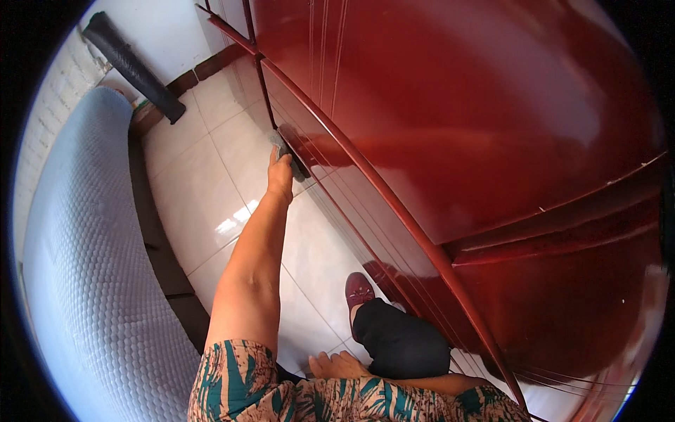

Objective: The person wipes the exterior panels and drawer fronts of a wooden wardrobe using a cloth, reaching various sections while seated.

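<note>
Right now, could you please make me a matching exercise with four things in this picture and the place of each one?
Things:
1. left hand
2. right hand
3. dark red shoe
4. black padded bar

Places:
A. leaning against the white wall, top left
B. on the white floor tiles beside the cabinet base
C. resting low, by the knee in black trousers
D. stretched out, pressing a grey cloth on the red wooden cabinet

Pairs: 1-D, 2-C, 3-B, 4-A

Home bedroom: red wooden wardrobe (457,126), quilted mattress (91,281), tiled floor (204,176).
</note>
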A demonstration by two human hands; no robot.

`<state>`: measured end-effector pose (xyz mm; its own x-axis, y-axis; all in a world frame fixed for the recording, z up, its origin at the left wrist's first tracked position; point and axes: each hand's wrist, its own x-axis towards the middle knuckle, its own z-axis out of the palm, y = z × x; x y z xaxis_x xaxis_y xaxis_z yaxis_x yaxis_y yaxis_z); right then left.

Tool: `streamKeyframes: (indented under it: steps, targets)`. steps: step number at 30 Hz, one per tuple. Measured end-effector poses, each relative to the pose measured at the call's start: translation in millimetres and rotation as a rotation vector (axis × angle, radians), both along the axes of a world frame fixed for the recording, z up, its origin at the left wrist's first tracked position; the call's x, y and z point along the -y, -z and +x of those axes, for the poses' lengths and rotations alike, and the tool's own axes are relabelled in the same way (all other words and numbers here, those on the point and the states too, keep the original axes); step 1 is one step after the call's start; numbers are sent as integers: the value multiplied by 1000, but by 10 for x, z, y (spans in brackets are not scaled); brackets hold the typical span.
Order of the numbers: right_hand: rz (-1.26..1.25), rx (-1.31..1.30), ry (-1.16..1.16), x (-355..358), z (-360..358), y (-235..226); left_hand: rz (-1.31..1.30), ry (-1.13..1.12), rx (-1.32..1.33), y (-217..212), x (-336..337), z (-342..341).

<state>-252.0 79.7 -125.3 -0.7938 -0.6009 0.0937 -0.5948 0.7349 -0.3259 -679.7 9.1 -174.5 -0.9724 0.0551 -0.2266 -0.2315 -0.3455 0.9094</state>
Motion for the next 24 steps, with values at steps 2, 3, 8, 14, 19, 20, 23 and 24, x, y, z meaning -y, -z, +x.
streamKeyframes:
  steps: [2, 3, 8, 14, 19, 20, 23, 24]
  targets:
    - [2, 141, -46, 33, 12, 6, -42, 41, 11, 386, 94, -14]
    - [26, 239, -14, -37, -65, 5, -73, 87, 142, 107, -293, 263]
    - [-136, 363, -37, -12, -126, -29, 246, -56, 357, 962, -525, 921]
    - [427, 547, -151, -281, -509, -525, 281, 8, 285, 721, -340, 571]
    - [34, 192, 84, -241, -838, -452, 151, -123, 76, 132, -201, 8]
    - [169, 387, 10, -250, -840, -465, 129, -107, 103, 34, -205, -35]
    - [379, 679, -165, -281, -733, -323, 159, -74, 100, 226, -167, -86]
    - [352, 583, -124, -257, -698, -286, 135, -89, 78, 321, -191, -50]
